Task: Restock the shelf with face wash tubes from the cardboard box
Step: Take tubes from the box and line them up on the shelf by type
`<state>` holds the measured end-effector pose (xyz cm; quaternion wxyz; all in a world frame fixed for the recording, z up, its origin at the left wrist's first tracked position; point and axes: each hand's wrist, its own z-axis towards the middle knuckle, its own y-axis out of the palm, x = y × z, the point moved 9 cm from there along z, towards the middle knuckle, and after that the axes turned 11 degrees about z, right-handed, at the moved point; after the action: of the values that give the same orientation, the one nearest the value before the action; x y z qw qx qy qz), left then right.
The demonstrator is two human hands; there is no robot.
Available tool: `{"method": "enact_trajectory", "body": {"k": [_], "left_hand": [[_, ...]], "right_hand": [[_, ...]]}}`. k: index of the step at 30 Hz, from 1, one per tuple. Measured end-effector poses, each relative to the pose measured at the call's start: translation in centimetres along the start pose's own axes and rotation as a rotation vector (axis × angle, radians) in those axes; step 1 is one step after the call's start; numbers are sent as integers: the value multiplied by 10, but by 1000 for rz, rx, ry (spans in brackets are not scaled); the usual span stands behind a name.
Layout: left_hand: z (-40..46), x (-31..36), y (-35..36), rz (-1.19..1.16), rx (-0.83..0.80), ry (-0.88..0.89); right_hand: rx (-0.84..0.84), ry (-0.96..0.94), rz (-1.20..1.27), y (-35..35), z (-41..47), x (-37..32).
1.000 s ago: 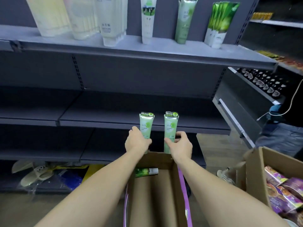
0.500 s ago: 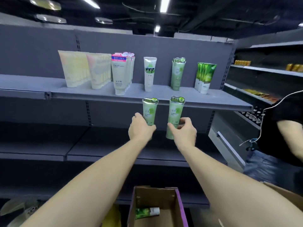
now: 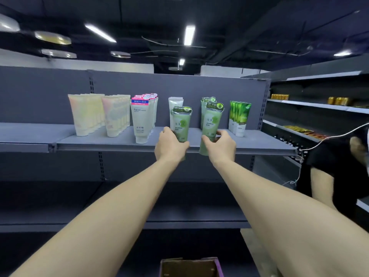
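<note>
My left hand (image 3: 170, 145) grips the lower part of a pale green face wash tube (image 3: 181, 124), held upright at the front edge of the grey top shelf (image 3: 119, 139). My right hand (image 3: 219, 146) grips a second green tube (image 3: 211, 124) the same way, just in front of a matching row of green tubes (image 3: 204, 102) standing on the shelf. A white tube (image 3: 174, 100) stands behind the left-hand tube. Only the rim of the cardboard box (image 3: 190, 265) shows at the bottom edge.
Rows of cream tubes (image 3: 87, 113), white Facial tubes (image 3: 142, 118) and bright green tubes (image 3: 239, 116) stand on the same shelf. The lower shelves (image 3: 179, 216) are dark. Another person (image 3: 339, 166) stands at the right by a side shelf unit (image 3: 319, 108).
Both hands have risen with their tubes from above the box to the top shelf's front edge. The view has tilted up, so the box has dropped almost out of sight.
</note>
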<state>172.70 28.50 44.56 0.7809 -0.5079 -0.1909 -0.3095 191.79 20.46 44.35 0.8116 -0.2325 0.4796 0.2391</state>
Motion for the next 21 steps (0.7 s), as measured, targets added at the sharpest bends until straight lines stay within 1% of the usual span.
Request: {"method": "enact_trajectory", "body": {"k": [5,11,21], "left_hand": [[12,16,7,-20,7,4],[38,43,33,-52,18,17],[92,70,96,17,71,-80]], "right_hand": [[5,-12,-16,-6,26,1],[1,17,-24,-4,85,15],[-117,1,-51,32,173,72]]}}
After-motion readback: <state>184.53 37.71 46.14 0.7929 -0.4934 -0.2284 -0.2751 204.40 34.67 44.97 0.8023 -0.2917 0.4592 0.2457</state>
